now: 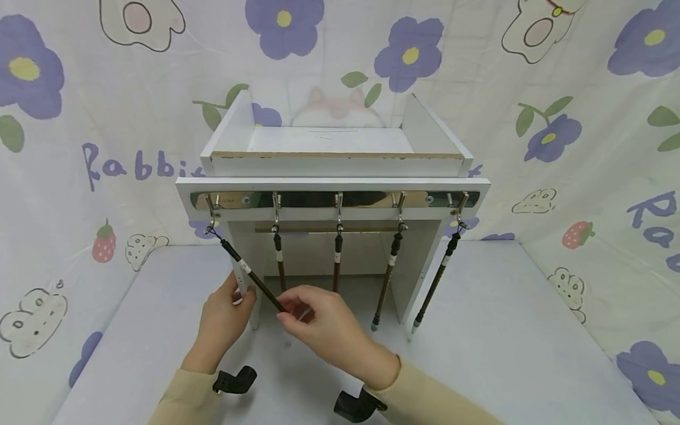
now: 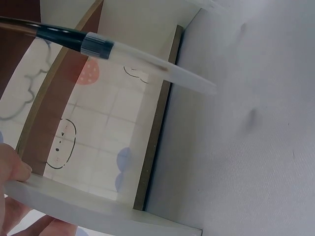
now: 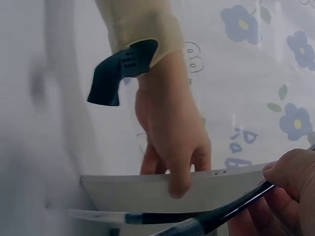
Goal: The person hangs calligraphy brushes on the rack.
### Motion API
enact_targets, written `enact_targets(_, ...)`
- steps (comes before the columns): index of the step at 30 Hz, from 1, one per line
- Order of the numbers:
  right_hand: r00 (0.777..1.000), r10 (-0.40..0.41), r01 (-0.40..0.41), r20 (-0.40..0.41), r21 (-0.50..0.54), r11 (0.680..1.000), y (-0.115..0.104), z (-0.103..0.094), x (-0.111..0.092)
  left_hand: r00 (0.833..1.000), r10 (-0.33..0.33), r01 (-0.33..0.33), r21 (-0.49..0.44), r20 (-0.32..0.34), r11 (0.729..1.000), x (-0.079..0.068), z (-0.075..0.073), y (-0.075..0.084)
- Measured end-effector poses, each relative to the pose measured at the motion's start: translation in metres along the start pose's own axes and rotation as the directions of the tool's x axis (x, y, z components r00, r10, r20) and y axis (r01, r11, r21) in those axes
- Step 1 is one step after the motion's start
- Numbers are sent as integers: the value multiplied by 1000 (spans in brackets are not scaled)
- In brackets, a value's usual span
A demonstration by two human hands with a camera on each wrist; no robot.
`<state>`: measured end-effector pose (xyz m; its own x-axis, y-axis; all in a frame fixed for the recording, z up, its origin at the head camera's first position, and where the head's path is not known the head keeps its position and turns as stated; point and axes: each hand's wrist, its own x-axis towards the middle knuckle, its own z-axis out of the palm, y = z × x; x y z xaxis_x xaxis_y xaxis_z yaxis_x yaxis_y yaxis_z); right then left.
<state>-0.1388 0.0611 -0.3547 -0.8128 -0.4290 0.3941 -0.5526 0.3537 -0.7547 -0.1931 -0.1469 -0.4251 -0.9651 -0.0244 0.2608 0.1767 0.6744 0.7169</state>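
Observation:
A writing brush with a brown handle and black end caps slants from the leftmost hook of a white wooden rack. My right hand pinches its lower handle between thumb and fingers, drawing it right of vertical. My left hand grips the front edge of the rack's left side panel, with the thumb on the inner face in the left wrist view. A pale-tipped brush crosses that view; which one it is I cannot tell. In the head view, the fingers of my right hand hide the held brush's tip.
More brushes hang from the other hooks, including a middle brush and the far right brush. An open tray tops the rack. Beneath lies a pale tabletop, and a patterned cloth hangs behind.

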Motion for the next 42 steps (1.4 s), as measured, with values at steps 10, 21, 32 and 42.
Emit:
enact_targets(10,997,-56,55,-49,-15,998,25,27,-21,1000,-1,1,24,0,1000,1,1,-2)
enact_targets(21,980,-130,109,-150,-143,984,45,57,-16,998,47,-46,23,-30,999,1,0,-2)
enact_targets(32,980,-134,102,-146,-205,973,51,54,-15,1000,18,-18,-7,-1,1000,4,5,-6)
enact_targets(42,976,-161,121,-150,-244,962,52,49,-19,1000,1,-1,16,-7,1000,1,2,-5)
